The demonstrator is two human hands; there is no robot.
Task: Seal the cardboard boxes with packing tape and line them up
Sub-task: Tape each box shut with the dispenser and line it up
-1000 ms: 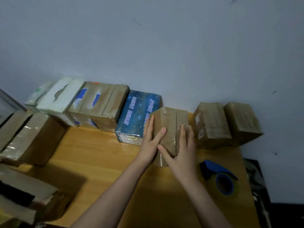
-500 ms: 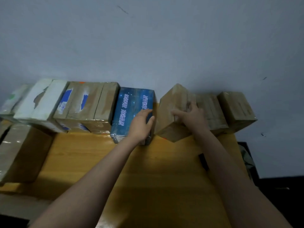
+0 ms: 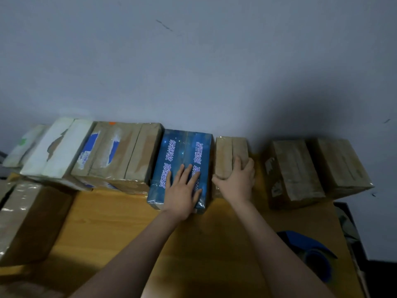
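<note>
A small taped box [image 3: 227,153] is held by the right grip [image 3: 236,180] in the row at centre, touching the blue box [image 3: 182,147], on which the left grip [image 3: 182,191] is laid flat, fingers straight. A large box [image 3: 28,220] at lower left seems not yet lined up.

The small brown box [image 3: 231,155], a second ago out in front of the blue box [image 3: 182,151] under both hands and then tipped up on edge, now sits flat in the row just right of the blue box. The left hand [image 3: 182,190] has left it and lies flat on the blue box's top. The right hand [image 3: 236,181] now grips its near end.
</note>
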